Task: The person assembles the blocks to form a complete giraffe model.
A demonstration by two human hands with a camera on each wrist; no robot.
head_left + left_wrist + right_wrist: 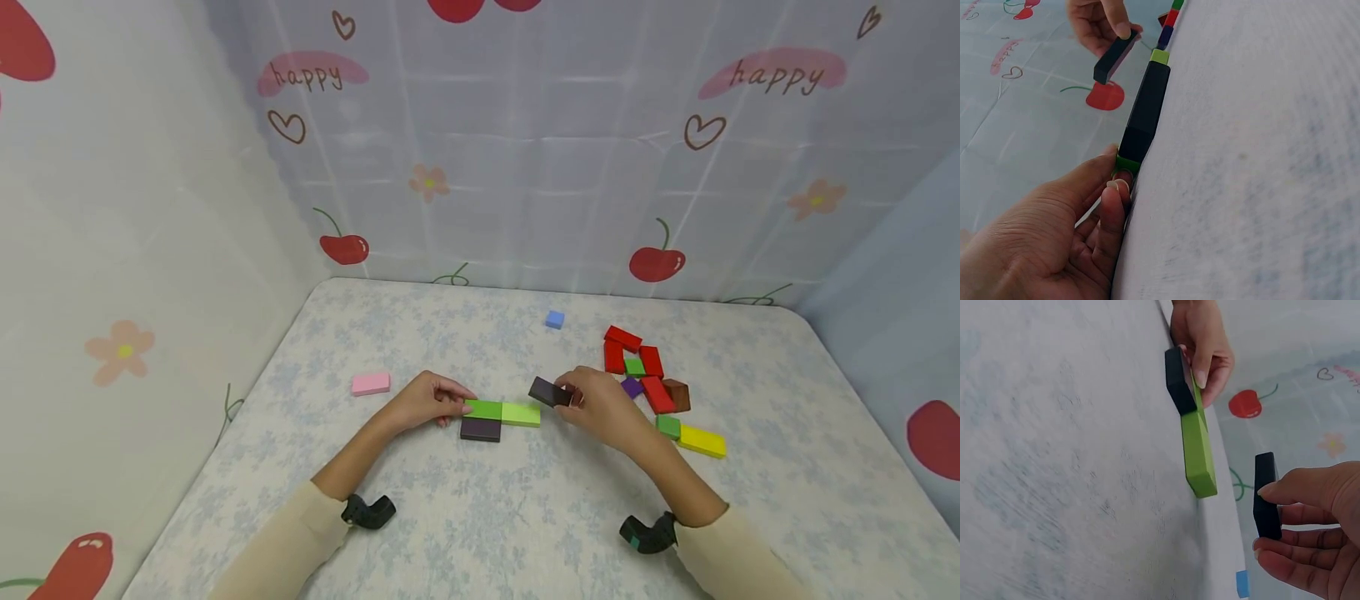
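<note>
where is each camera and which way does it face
Head: on the head, facing forward and down at the table; forearms, left grip and right grip show.
Left wrist: on that wrist, facing its grip; right grip beyond.
Right wrist: on that wrist, facing its grip; left grip beyond.
Both wrist views share the raised black block.

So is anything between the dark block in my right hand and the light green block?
Nothing visible: the raised dark block in your right hand has only open space before the light green block.
</note>
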